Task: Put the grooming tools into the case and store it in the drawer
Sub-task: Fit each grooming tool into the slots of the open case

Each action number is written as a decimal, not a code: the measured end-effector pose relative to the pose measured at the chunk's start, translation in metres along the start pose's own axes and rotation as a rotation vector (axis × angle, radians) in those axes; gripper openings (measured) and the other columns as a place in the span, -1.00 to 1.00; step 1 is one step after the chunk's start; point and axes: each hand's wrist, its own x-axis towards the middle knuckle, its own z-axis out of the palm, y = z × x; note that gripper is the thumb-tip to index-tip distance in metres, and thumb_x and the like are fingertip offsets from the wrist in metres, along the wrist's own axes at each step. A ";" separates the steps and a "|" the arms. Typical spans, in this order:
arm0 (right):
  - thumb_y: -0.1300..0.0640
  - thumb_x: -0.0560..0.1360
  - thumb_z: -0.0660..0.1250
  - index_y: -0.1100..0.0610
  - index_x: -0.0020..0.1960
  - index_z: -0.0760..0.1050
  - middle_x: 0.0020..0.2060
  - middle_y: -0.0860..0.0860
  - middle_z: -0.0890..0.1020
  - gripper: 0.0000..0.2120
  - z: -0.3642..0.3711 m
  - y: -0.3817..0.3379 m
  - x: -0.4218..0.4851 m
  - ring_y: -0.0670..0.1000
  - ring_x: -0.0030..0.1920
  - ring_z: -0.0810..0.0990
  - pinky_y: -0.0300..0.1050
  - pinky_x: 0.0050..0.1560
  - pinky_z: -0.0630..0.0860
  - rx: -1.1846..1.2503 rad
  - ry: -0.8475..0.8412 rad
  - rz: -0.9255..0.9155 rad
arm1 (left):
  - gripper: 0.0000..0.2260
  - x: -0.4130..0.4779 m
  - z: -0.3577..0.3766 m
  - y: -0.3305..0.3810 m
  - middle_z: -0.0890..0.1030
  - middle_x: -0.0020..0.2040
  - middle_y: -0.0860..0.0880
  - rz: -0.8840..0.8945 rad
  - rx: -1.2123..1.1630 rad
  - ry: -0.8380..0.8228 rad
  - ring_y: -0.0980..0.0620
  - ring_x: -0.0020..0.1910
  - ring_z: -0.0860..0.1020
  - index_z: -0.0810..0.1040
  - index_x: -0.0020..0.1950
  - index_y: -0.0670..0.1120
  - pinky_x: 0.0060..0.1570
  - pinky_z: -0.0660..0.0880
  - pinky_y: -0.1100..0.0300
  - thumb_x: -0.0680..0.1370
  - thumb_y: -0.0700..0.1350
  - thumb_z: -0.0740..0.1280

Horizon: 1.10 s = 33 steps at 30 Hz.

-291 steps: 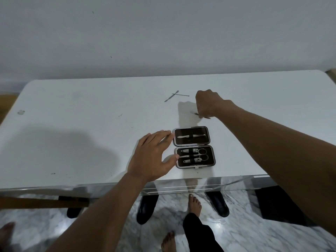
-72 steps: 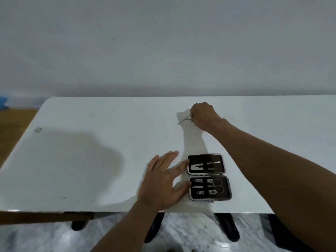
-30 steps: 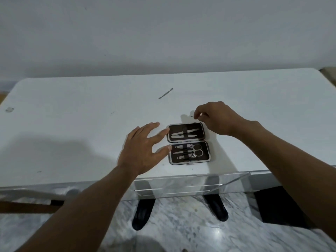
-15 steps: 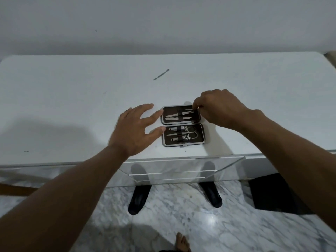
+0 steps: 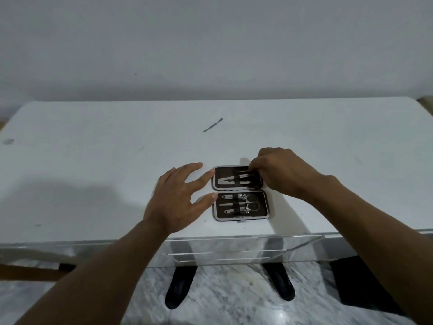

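Observation:
A small dark grooming case (image 5: pixel 264 192) lies open flat near the white table's front edge. Its near half holds scissors, clippers and a file under a strap; its far half holds tweezers and another flat tool. My right hand (image 5: pixel 280 173) rests over the far half's right end, its fingertips pinched on a thin metal tool (image 5: pixel 243 171) lying along the top of that half. My left hand (image 5: pixel 178 198) is spread flat on the table, its fingertips touching the case's left edge. One more slim metal tool (image 5: pixel 212 125) lies loose farther back on the table.
The white table (image 5: pixel 93 174) reaches back to a plain wall. A clear acrylic drawer front (image 5: pixel 234 250) sits under the table's front edge, below the case. Black table feet stand on the marble floor beneath.
My right hand carried the thin tool from the far table to the case and now presses it into the far half. My left hand stayed beside the case.

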 end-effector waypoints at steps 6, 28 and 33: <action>0.31 0.49 0.20 0.09 0.06 0.63 -0.07 0.04 0.64 -0.71 0.000 0.003 -0.003 0.11 -0.04 0.59 -0.01 -0.02 0.53 0.032 0.048 -0.001 | -0.41 0.000 -0.001 0.002 0.32 0.50 0.06 0.000 0.011 -0.008 0.03 0.48 0.24 0.28 0.47 0.22 0.42 0.12 -0.04 0.52 0.40 -0.08; 0.28 0.53 0.18 0.11 0.05 0.60 -0.04 0.06 0.62 -0.76 0.006 -0.006 0.002 0.12 -0.03 0.59 -0.06 -0.01 0.51 0.073 0.022 0.020 | -0.47 0.000 0.001 0.000 0.34 0.48 0.08 0.004 -0.005 0.028 0.05 0.46 0.26 0.28 0.46 0.25 0.41 0.12 0.00 0.53 0.38 -0.02; 0.28 0.51 0.20 0.11 0.03 0.58 -0.06 0.05 0.62 -0.78 0.007 -0.007 0.010 0.11 -0.03 0.58 -0.05 -0.01 0.51 0.059 0.012 0.014 | -0.47 0.000 0.000 0.000 0.36 0.47 0.08 0.010 -0.013 0.044 0.06 0.45 0.28 0.31 0.45 0.24 0.39 0.13 0.02 0.54 0.37 0.00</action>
